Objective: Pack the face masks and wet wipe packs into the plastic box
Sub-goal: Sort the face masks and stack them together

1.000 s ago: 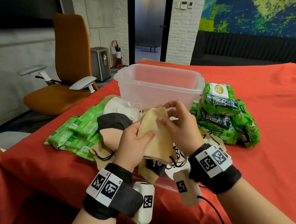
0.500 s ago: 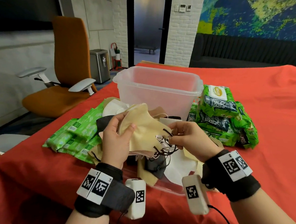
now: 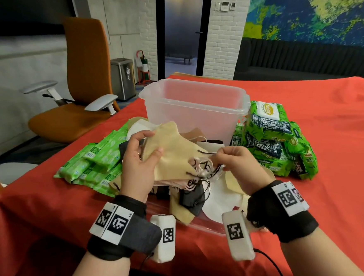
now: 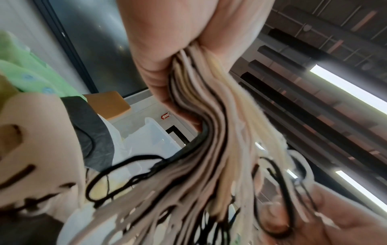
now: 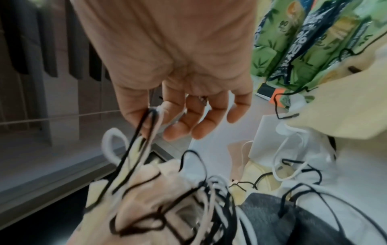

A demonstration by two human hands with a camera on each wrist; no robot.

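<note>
In front of the clear box [image 3: 194,106], at its six o'clock, we clamp a stack of masks [image 3: 173,155] with our left hand [image 3: 137,169], long axis running ten to four; our right hand [image 3: 241,166] pinches the tangled ear loops [image 5: 146,132]. Cream, pink, and dark layers.

From my remote feed, an orange high-backed office chair with grey armrests [image 3: 81,101] fills the left of the frame. Behind it, centre-left, a steel pedal bin [image 3: 122,78] stands beside a red-framed fire extinguisher stand [image 3: 143,68]. A dark glass door [image 3: 183,30] sits between white brick walls [image 3: 223,40]. A blue-green painted mural [image 3: 310,10] spans the upper right above a dark ribbed sofa [image 3: 300,58].
</note>
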